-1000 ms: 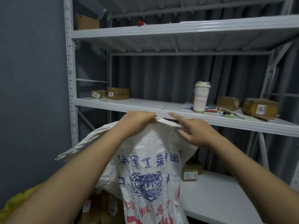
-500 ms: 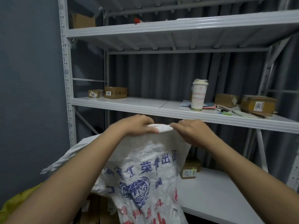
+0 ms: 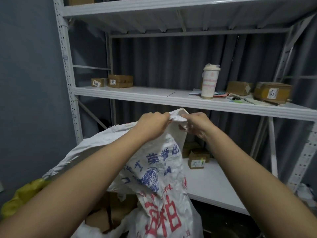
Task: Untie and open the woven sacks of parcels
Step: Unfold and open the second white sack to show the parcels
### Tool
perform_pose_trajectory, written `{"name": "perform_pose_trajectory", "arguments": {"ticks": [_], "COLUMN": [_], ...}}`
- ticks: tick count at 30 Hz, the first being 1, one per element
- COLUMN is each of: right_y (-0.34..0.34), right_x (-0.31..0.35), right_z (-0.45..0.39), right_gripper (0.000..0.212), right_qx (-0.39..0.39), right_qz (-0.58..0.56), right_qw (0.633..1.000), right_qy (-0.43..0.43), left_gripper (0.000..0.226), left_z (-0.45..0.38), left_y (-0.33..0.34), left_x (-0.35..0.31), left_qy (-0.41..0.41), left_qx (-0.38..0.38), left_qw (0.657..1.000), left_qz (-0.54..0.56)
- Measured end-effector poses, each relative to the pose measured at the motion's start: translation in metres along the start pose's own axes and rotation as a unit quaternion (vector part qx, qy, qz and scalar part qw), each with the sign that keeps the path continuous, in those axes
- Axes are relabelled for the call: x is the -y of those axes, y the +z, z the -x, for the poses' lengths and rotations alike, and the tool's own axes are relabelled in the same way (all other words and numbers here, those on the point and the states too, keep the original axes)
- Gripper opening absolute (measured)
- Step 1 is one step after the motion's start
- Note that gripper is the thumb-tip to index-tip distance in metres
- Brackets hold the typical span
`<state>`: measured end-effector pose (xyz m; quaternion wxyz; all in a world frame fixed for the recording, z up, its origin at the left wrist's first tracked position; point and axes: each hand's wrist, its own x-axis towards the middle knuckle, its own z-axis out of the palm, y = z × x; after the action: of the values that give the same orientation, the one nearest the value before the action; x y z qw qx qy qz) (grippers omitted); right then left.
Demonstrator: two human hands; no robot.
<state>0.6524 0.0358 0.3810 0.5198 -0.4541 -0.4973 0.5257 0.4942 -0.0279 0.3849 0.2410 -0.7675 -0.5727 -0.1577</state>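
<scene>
A white woven sack (image 3: 159, 170) with blue and red print hangs in front of me, lifted by its top edge. My left hand (image 3: 152, 123) grips the bunched top of the sack from the left. From the right, my right hand (image 3: 197, 122) pinches the same bunched edge, its fingers curled into the fabric. The two hands nearly touch just below the middle shelf. Brown cardboard parcels (image 3: 106, 215) show beneath the sack at the bottom.
A grey metal rack (image 3: 171, 97) stands ahead. Its middle shelf carries small boxes (image 3: 120, 81), a tumbler (image 3: 210, 81), papers and more boxes (image 3: 272, 91). One box (image 3: 197, 160) sits on the lower shelf. Something yellow (image 3: 24, 194) lies at the lower left.
Both hands have closed together on the sack's top edge, gathering it into a bunch. The right hand's fingers went from extended to curled. The view has tilted downward.
</scene>
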Motion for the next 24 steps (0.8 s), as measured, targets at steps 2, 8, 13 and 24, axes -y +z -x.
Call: {"name": "perform_pose_trajectory", "arguments": {"ticks": [2, 8, 13, 24], "right_y": [0.003, 0.006, 0.009, -0.034], "right_x": [-0.008, -0.009, 0.01, -0.055], "right_z": [0.0, 0.008, 0.04, 0.103], "right_gripper": [0.04, 0.039, 0.035, 0.034], "right_qx": [0.005, 0.036, 0.082, 0.081], "right_qz": [-0.148, -0.183, -0.011, 0.31], "right_qw": [0.989, 0.982, 0.995, 0.946], "right_qy": [0.022, -0.009, -0.057, -0.05], "left_gripper": [0.03, 0.045, 0.029, 0.024], "left_z": [0.011, 0.015, -0.013, 0.025], "left_y": [0.004, -0.035, -0.047, -0.006], "left_x": [-0.008, -0.003, 0.014, -0.005], "left_qy": [-0.005, -0.032, -0.034, -0.032], "left_qx": [0.032, 0.192, 0.148, 0.249], "left_qw": [0.999, 0.96, 0.979, 0.889], "left_qz": [-0.014, 0.203, 0.134, 0.383]}}
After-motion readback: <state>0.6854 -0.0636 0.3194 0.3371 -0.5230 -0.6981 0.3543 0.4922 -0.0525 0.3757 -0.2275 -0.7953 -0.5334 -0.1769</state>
